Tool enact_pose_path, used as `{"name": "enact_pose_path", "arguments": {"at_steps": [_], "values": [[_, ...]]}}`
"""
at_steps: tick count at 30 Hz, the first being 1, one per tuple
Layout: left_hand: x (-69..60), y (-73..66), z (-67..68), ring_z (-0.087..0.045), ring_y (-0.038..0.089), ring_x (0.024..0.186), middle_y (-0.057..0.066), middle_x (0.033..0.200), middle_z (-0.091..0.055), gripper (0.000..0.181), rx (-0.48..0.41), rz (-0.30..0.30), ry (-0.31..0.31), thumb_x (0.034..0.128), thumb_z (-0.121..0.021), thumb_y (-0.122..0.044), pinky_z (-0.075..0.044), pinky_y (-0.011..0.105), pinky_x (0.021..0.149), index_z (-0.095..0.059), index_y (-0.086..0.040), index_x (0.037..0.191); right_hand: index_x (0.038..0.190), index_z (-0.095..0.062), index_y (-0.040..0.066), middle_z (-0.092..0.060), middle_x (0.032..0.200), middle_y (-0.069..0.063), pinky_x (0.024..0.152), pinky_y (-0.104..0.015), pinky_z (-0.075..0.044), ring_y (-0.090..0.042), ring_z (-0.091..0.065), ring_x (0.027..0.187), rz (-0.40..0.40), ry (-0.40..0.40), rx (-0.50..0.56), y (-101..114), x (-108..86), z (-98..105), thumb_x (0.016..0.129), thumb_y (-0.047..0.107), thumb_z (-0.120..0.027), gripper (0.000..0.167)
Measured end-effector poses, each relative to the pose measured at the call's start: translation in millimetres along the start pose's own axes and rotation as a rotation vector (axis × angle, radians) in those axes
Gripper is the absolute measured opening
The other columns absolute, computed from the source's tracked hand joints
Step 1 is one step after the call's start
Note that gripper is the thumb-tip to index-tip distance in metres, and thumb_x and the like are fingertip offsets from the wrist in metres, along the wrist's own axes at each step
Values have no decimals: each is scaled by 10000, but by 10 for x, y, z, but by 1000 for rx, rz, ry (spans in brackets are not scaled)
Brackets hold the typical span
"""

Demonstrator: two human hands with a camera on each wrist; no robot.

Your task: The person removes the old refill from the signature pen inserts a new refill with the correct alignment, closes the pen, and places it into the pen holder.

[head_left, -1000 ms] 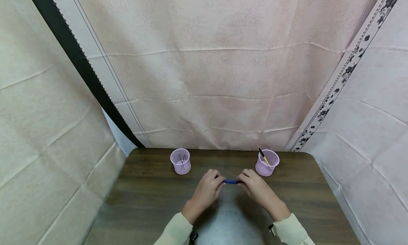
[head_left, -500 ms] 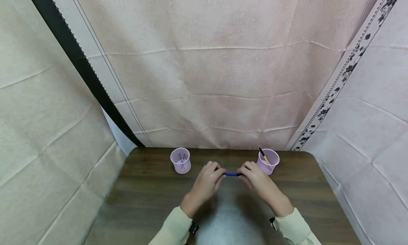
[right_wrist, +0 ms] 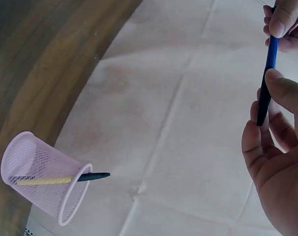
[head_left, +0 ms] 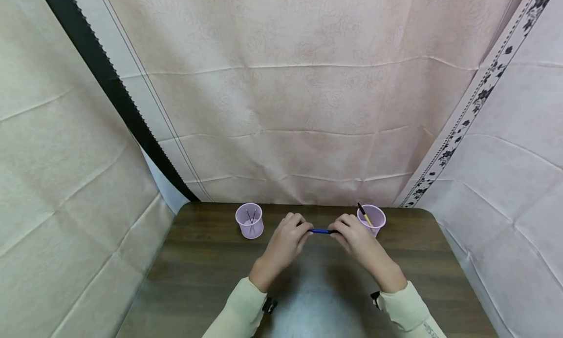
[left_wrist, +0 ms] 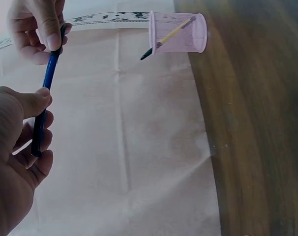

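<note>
A blue pen point(head_left: 321, 231) with black ends is held level between both hands, above the table's back half. My left hand point(head_left: 283, 242) pinches one end, thumb against fingers; in the left wrist view the dark end point(left_wrist: 37, 140) lies along its curled fingers. My right hand point(head_left: 362, 242) pinches the other end, and in the right wrist view the black tip point(right_wrist: 262, 110) rests against its fingers. Just behind the right hand stands a pink mesh cup point(head_left: 378, 216) holding a yellow pen with a black end point(head_left: 364, 214).
Left of the left hand, another pink mesh cup point(head_left: 250, 233) holds thin dark sticks point(head_left: 251, 217). The brown wooden table point(head_left: 198, 260) ends at a pale cloth point(head_left: 281, 98) hanging behind it, with more cloth at both sides.
Both hands have moved away from the body toward the table's back edge, carrying the blue pen with them. The right hand now overlaps the right cup in the head view.
</note>
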State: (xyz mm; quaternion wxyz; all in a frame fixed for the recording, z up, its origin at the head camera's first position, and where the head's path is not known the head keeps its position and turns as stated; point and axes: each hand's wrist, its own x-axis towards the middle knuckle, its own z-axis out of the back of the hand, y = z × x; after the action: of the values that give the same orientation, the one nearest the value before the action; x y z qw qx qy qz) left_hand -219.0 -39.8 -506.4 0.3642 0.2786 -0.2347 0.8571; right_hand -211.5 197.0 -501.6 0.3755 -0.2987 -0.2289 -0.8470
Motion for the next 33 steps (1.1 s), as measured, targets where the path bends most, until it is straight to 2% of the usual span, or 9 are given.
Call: {"name": "enact_pose_path", "arguments": {"at_steps": [7, 11, 20, 26, 29, 33], "values": [[63, -57, 81, -548, 163, 872, -4, 937, -634, 98, -14, 5, -15, 900, -805, -130, -494, 286, 769, -771, -110, 990, 973, -729, 88, -668, 955, -15, 764, -355, -503, -188, -617, 860, -14, -42, 36, 30, 45, 100, 756, -13, -866, 276], [92, -85, 123, -547, 154, 879, -12, 946, -634, 110, -19, 17, -14, 902, -804, -125, -493, 273, 768, -773, -118, 1008, 980, -735, 92, -679, 971, -12, 793, -347, -484, -178, -625, 889, -50, -51, 49, 37, 53, 166, 756, 4, -871, 275], [131, -122, 194, -554, 150, 880, -10, 946, -638, 108, -16, 17, -44, 899, -808, -126, -495, 263, 769, -780, -122, 1003, 972, -749, 107, -670, 942, 21, 753, -167, -458, -112, -595, 867, -147, -39, 113, 34, 45, 263, 822, 9, -831, 197], [143, -137, 211, -571, 162, 892, -1, 955, -635, 105, -22, -1, -74, 898, -811, -134, -502, 274, 780, -773, -122, 996, 941, -746, 110, -655, 922, 48, 704, -233, -510, -83, -588, 847, -177, -15, 141, 42, 32, 299, 844, 2, -811, 159], [140, -147, 201, -572, 157, 889, -2, 949, -630, 128, -71, 26, -84, 880, -827, -118, -507, 262, 765, -769, -120, 994, 942, -746, 117, -647, 916, 53, 691, -238, -506, -82, -579, 834, -177, -29, 169, 29, 21, 301, 860, 16, -802, 141], [137, -169, 196, -561, 134, 869, -8, 930, -619, 118, -186, 92, -98, 880, -824, -104, -501, 229, 726, -765, -111, 981, 963, -752, 124, -639, 928, 60, 666, -248, -501, -59, -556, 829, -192, -36, 210, 23, 13, 315, 930, 106, -761, 39]]}}
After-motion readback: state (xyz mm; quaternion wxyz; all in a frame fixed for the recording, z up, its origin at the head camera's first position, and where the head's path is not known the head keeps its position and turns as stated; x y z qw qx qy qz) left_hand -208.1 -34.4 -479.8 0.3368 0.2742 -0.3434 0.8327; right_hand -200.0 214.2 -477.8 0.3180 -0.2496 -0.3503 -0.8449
